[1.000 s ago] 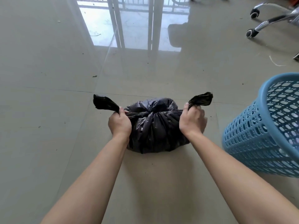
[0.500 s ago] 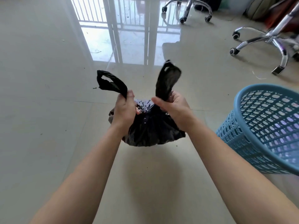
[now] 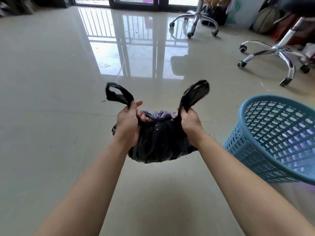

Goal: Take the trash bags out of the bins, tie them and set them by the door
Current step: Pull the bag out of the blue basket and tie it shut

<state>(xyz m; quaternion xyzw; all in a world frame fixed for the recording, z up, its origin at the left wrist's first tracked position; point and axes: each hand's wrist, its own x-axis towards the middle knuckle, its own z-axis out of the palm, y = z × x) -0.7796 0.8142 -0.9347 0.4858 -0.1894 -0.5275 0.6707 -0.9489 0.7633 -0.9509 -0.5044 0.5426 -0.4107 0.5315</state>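
A full black trash bag (image 3: 160,142) hangs just above the tiled floor in front of me. My left hand (image 3: 127,123) grips its left handle loop, which sticks up to the left. My right hand (image 3: 190,123) grips the right handle loop, which stands up to the right. The two loops are apart, and the bag's gathered top shows between my hands. The blue perforated plastic bin (image 3: 276,138) stands to the right of the bag with nothing visible inside.
Two chrome swivel-chair bases (image 3: 276,51) (image 3: 196,23) stand at the back right, with a ball and clutter beyond them. Glass doors (image 3: 136,0) run along the far wall. Glossy floor tiles stretch to the left.
After pulling the handles wide apart a second ago, my hands came together, then parted again. The bag has lifted, and the view has tilted up toward the far doors.
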